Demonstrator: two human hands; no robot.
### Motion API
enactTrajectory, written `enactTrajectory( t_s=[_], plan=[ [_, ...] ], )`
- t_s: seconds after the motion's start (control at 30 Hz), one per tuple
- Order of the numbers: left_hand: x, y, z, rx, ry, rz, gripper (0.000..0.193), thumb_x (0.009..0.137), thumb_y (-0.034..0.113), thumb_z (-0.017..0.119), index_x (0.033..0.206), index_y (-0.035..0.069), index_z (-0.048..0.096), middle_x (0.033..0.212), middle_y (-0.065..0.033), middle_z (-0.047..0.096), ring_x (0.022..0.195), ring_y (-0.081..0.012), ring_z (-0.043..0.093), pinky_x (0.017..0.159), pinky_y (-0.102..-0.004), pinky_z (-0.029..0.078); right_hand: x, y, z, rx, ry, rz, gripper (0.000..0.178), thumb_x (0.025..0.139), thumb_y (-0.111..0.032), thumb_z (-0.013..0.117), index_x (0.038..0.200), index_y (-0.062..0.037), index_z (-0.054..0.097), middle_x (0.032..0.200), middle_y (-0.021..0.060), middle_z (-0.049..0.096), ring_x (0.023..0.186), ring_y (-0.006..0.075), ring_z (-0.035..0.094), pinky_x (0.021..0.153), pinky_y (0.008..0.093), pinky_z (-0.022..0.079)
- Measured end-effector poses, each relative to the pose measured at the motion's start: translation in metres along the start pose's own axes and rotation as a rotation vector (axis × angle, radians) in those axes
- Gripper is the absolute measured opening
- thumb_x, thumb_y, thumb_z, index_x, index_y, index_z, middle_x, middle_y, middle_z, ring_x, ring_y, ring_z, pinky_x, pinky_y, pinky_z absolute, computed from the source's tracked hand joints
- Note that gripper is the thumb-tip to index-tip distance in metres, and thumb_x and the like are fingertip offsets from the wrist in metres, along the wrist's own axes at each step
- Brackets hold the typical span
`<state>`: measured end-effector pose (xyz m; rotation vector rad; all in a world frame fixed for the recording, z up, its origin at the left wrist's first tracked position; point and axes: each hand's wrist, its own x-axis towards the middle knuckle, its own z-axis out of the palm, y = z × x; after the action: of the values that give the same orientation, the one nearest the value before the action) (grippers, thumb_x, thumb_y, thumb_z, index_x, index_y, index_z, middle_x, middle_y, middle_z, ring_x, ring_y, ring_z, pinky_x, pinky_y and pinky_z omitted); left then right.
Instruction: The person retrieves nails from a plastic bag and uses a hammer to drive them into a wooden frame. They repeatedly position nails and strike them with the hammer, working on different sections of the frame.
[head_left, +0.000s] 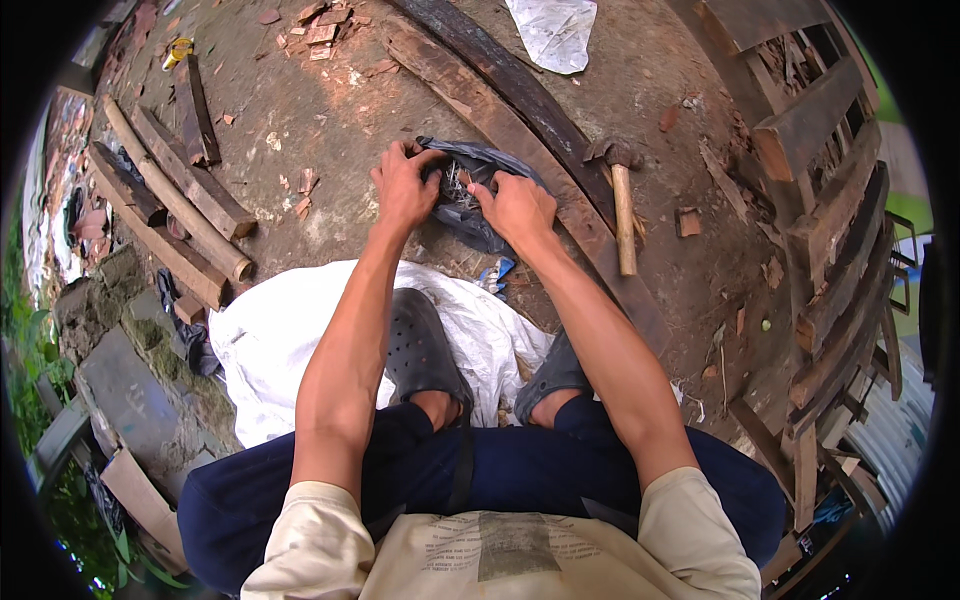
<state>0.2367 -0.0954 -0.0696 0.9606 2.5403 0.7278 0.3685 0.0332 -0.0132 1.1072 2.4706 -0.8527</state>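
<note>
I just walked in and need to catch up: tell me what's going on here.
A person in a beige T-shirt works at a black plastic bag on the ground. The left hand pinches its rim; the right hand is opposite, over thin metal pieces, possibly nails. Whether it grips one is unclear. A wooden-handled hammer lies off to the right, in neither hand.
</note>
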Motion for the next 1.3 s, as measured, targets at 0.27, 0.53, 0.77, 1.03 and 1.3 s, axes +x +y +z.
enactTrajectory(
  t_s=[0.27,0.53,0.77,1.03,1.3],
  plan=[
    [-0.019,-0.015,0.004,0.061,0.096,0.085,0.029,0.075,0.009,0.072,0.100,0.022,0.077,0.136,-0.0095,0.052,0.132,-0.0317,0.043,0.111,-0.0482,0.028,-0.004,0.023,0.031,0.053,0.062,0.021,0.033,0.094,-0.036,0.060,0.086,-0.0054,0.072,0.085,0.0235,0.071,0.087,0.0442,0.069,0.076,0.0545,0.053],
    [-0.025,-0.015,0.005,0.019,-0.033,0.064,0.032,0.073,0.011,0.068,0.103,0.021,0.078,0.151,-0.0110,0.045,0.141,-0.0339,0.036,0.116,-0.0498,0.022,-0.001,0.039,0.039,0.080,0.096,-0.167,0.022,0.091,-0.023,0.060,0.108,-0.0137,0.069,0.091,0.0201,0.072,0.090,0.0417,0.069,0.078,0.0533,0.054],
    [-0.034,-0.010,0.016,0.009,-0.033,0.081,0.040,0.074,0.033,0.077,0.109,0.014,0.076,0.155,-0.0160,0.038,0.144,-0.0360,0.031,0.117,-0.0515,0.018,-0.011,0.043,0.037,0.155,0.071,-0.141,0.031,0.089,-0.024,0.063,0.119,-0.0168,0.068,0.093,0.0193,0.072,0.093,0.0402,0.069,0.082,0.0506,0.054],
    [-0.033,-0.005,0.018,0.009,-0.092,0.077,0.037,0.072,0.031,0.077,0.107,0.021,0.077,0.154,-0.0156,0.038,0.143,-0.0379,0.032,0.118,-0.0496,0.017,-0.007,0.052,0.038,0.295,0.091,-0.120,0.046,0.086,-0.024,0.069,0.131,-0.0162,0.063,0.087,0.0178,0.072,0.089,0.0384,0.069,0.079,0.0475,0.053],
    [-0.029,-0.010,0.016,-0.047,-0.231,0.023,0.032,0.075,0.029,0.073,0.105,0.020,0.078,0.148,-0.0197,0.044,0.144,-0.0385,0.031,0.118,-0.0506,0.019,-0.002,0.051,0.036,0.320,-0.062,-0.100,0.039,0.084,-0.024,0.070,0.123,-0.0171,0.067,0.089,0.0170,0.070,0.090,0.0361,0.068,0.081,0.0462,0.053]
  ],
)
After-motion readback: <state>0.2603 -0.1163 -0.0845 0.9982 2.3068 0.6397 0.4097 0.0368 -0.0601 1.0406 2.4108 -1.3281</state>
